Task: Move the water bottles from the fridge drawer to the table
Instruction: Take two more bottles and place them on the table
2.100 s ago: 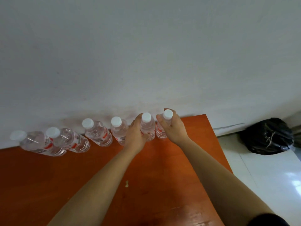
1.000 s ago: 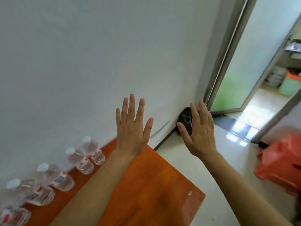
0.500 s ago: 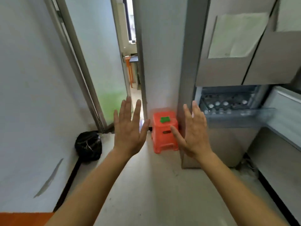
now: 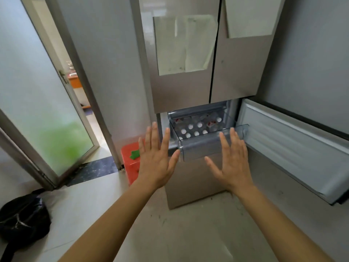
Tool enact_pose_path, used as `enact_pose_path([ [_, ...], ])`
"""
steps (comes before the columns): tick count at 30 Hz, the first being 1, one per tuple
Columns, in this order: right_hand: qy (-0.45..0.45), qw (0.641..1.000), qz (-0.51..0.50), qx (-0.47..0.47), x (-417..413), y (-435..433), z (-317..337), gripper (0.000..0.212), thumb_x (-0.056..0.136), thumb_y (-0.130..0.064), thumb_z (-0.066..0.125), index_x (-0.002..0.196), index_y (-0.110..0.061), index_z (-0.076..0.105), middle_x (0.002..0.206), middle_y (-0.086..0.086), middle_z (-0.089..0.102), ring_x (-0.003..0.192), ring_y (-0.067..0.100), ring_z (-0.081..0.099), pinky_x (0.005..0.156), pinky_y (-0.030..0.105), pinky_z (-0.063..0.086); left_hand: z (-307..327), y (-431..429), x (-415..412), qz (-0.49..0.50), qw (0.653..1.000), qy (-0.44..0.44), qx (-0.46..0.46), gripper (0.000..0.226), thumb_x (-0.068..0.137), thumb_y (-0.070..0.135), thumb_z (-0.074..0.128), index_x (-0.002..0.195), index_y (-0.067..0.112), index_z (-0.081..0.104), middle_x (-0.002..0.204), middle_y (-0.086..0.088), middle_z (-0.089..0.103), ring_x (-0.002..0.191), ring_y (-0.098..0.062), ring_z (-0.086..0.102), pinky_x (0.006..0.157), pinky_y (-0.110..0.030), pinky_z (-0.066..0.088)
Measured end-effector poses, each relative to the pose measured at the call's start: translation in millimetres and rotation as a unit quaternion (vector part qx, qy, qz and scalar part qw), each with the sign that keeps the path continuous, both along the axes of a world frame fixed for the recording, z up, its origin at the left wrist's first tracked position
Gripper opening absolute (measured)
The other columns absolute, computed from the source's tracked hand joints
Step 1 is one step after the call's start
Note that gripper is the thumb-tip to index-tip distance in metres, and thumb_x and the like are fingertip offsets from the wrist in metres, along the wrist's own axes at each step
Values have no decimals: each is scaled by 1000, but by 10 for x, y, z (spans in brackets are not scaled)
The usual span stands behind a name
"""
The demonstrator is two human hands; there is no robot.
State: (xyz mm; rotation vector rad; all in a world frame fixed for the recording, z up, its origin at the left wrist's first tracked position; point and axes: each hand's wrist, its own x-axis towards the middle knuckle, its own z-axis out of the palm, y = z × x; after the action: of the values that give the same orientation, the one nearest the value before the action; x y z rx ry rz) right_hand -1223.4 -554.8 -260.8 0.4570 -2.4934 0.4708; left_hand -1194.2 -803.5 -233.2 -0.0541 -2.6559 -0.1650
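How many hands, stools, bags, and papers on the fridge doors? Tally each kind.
Hands: 2 (left hand, right hand)
Red stool: 1
Black bag: 1
Papers: 2
Total: 6

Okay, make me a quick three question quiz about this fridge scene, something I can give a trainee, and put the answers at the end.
1. True or false: the left hand and the right hand are both empty, fingers spread.
2. Where are the water bottles? A: in the pulled-out fridge drawer. B: in the left hand. C: in the right hand.
3. Fill in: the plastic stool beside the fridge is ___ in colour.

Key: 1 true; 2 A; 3 red.
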Motion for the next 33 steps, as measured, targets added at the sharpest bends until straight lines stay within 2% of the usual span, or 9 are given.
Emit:
enact_pose_path([
  [3, -13, 1000, -26, 0, -584, 180, 76, 90, 92, -61, 47, 159, -16, 9, 166, 16, -1, 154, 29, 0, 123, 53, 9, -1, 185, -695, -20, 1000, -19, 14, 76, 99, 61, 28, 157, 24, -4, 162, -9, -22, 150, -27, -18, 120, -58, 8],
  [6, -29, 999, -39, -1, -1109, 360, 173, 90, 91, -62, 47, 160, -22, 2, 166, 14, -2, 154, 27, 0, 123, 51, 9, 39, 385, -1321, -37, 998, -41, 15, 75, 98, 62, 22, 156, 27, -11, 160, -6, -29, 148, -25, -24, 121, -56, 3],
  [10, -48, 996, -74, -16, -1655, 634, 200, 85, 94, -62, 44, 159, -20, 8, 165, 14, 7, 153, 27, 7, 122, 52, 17, 5, 668, -2004, -58, 995, -80, 10, 74, 97, 64, 16, 154, 29, -17, 158, -2, -34, 146, -22, -30, 121, -53, -2],
  [13, -80, 994, -75, -13, -2035, 867, 99, 85, 94, -68, 35, 159, -20, 10, 166, 12, 7, 153, 26, 8, 122, 48, 18, -130, 880, -2426, -74, 991, -110, 10, 75, 96, 66, 13, 154, 30, -17, 157, -1, -35, 146, -22, -30, 121, -53, -3],
  [17, -130, 989, -65, -10, -2671, 1161, -108, 87, 91, -74, 23, 158, -19, 20, 164, 12, 18, 152, 27, 15, 121, 45, 22, -350, 1168, -2944, -60, 986, -159, 9, 76, 92, 69, 4, 153, 31, -20, 157, -1, -37, 145, -22, -31, 121, -53, -5],
  [20, -193, 980, -36, 14, -3219, 1340, -305, 81, 94, -69, 33, 157, -21, 19, 163, 10, 21, 151, 27, 18, 120, 45, 26, -553, 1392, -3295, -16, 979, -200, 27, 80, 88, 71, 3, 154, 30, -17, 158, -3, -35, 147, -24, -28, 121, -53, -4],
  [24, -262, 964, 33, 38, -3837, 1501, -519, 71, 96, -61, 42, 153, -19, 29, 155, 10, 37, 140, 28, 37, 109, 45, 41, -825, 1652, -3665, 55, 960, -268, 55, 79, 92, 69, 13, 156, 30, -12, 161, -5, -26, 149, -27, -20, 120, -56, 2],
  [33, -396, 904, 124, 102, -4833, 1470, -802, 62, 96, -48, 53, 146, -15, 36, 144, 15, 46, 122, 34, 54, 95, 46, 51, -1171, 1910, -4144, 115, 931, -329, 107, 76, 97, 60, 33, 157, 24, 3, 163, -16, 0, 149, -38, 6, 118, -53, 20],
])
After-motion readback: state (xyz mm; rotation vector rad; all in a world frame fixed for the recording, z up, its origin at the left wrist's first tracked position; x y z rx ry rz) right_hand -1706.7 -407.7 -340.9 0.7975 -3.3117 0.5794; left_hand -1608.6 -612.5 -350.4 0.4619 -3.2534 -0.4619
